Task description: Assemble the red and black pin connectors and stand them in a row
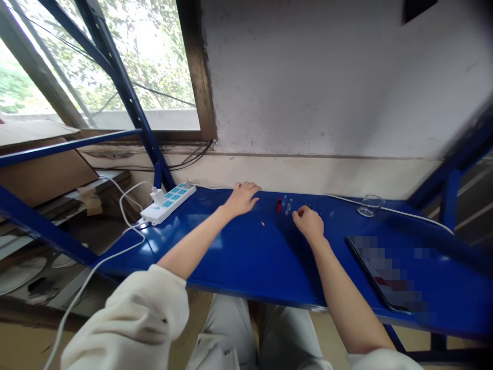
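My left hand (242,199) is over the back of the blue table (239,257), fingers stretched forward and slightly apart, with nothing seen in it. To its right, my right hand (310,223) has its fingers curled into a pinch; whatever they may hold is too small or hidden to make out. Just left of that hand stand a small red piece (279,205) and several small clear pieces (288,206), which look like tiny tubes. More small clear pieces (315,209) show behind the right hand, partly covered by it. A tiny orange-pink bit (263,223) lies between the hands.
A white power strip (169,203) with a plugged-in charger (157,196) lies at the left, its cable (111,254) hanging off the edge. A clear glass (370,206) stands at the back right. A dark flat device (379,277), partly blurred out, lies right of my forearm.
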Tool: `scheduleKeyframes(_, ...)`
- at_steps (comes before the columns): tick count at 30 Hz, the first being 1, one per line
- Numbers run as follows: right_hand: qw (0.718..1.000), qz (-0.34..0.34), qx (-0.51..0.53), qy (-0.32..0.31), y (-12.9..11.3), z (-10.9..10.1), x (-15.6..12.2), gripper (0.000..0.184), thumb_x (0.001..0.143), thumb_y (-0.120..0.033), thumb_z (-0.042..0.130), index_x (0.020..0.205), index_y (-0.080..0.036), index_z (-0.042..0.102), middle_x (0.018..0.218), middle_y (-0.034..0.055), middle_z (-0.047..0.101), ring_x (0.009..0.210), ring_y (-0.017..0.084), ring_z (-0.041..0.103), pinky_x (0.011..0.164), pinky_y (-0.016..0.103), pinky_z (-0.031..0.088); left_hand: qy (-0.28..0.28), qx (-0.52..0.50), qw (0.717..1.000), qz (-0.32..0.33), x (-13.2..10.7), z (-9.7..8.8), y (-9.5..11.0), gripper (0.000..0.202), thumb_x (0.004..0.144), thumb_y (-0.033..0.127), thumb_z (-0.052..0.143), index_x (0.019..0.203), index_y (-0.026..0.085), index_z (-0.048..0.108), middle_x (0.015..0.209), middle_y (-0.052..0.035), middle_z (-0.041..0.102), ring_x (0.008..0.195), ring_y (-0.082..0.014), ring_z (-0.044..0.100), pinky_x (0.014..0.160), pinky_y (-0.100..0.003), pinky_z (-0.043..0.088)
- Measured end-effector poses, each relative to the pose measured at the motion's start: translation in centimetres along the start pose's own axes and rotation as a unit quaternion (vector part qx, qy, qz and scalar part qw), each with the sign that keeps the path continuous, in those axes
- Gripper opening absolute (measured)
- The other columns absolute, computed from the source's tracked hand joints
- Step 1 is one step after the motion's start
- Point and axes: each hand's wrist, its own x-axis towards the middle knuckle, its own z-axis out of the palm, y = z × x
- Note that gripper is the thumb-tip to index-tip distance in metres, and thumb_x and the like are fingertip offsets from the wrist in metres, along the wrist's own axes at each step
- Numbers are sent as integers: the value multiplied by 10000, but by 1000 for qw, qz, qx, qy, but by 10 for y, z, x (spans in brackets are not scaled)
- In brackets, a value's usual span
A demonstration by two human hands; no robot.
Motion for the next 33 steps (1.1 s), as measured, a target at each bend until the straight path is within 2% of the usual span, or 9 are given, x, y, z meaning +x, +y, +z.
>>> scheduleKeyframes(2, 999, -5, -23, -28, 4, 6, 2, 180, 722, -293, 484, 764, -179, 617, 690, 89, 629, 622, 201, 573, 492, 262, 328, 15, -26, 999, 11, -1, 16, 23, 383, 862, 272, 356, 1237, 217, 409, 1235, -90, 484, 1112, -214, 420, 906, -378, 280)
scheduleKeyframes(5, 999, -26, -34, -28, 5, 12, 1, 212, 739, -283, 485, 846, -167, 627, 816, 116, 637, 747, 224, 585, 562, 287, 379, -10, -44, 999, -1, -1, 48, 48, 484, 861, 259, 347, 1337, 251, 258, 1342, -84, 379, 1167, -238, 365, 903, -407, 293)
scheduleKeyframes(8, 998, -34, -32, -28, 3, 16, -1, 231, 760, -301, 487, 891, -170, 626, 875, 116, 627, 830, 228, 574, 619, 302, 402, -37, -47, 997, -39, 3, 75, 60, 569, 858, 236, 336, 1382, 263, 115, 1381, -97, 316, 1181, -269, 343, 897, -444, 301)
scheduleKeyframes(11, 998, -33, -35, -40, 0, 18, -1, 247, 772, -319, 490, 918, -170, 622, 908, 112, 618, 869, 227, 560, 647, 303, 404, -40, -28, 997, -54, 9, 88, 64, 558, 856, 185, 312, 1381, 255, 134, 1375, -108, 321, 1170, -276, 351, 899, -469, 293)
scheduleKeyframes(15, 997, -22, -45, -58, -3, 20, -1, 277, 779, -327, 486, 958, -162, 619, 957, 108, 608, 909, 232, 535, 668, 302, 394, -11, -3, 999, -44, 18, 92, 64, 452, 843, 118, 312, 1285, 197, 370, 1221, -111, 491, 1085, -247, 424, 892, -445, 296)
scheduleKeyframes(19, 997, -11, -46, -64, -4, 24, 0, 292, 785, -344, 483, 976, -170, 618, 986, 102, 594, 935, 234, 515, 685, 312, 388, 28, -22, 997, -69, 21, 88, 63, 288, 845, 126, 347, 994, 161, 591, 933, -91, 616, 923, -218, 507, 820, -383, 336)
scheduleKeyframes(23, 997, 2, -39, -64, -5, 27, 1, 287, 781, -364, 486, 962, -188, 623, 1002, 92, 583, 952, 242, 502, 699, 340, 384, 88, -101, 985, -107, 15, 76, 57, 193, 834, 185, 436, 880, 188, 623, 882, -54, 643, 861, -203, 536, 777, -357, 357)
scheduleKeyframes(27, 998, 14, -23, -64, -7, 31, 2, 264, 775, -368, 493, 927, -199, 627, 991, 82, 582, 943, 241, 501, 699, 350, 377, 167, -210, 950, -161, -4, 64, 49, 132, 785, 226, 538, 872, 192, 632, 830, -35, 655, 806, -173, 558, 768, -326, 391)
scheduleKeyframes(33, 999, 18, -2, -48, -6, 36, 5, 208, 759, -352, 517, 855, -203, 624, 944, 77, 590, 907, 236, 505, 678, 336, 350, 260, -292, 896, -210, -29, 70, 47, 113, 755, 209, 565, 836, 171, 633, 771, -46, 634, 765, -152, 567, 744, -307, 447)
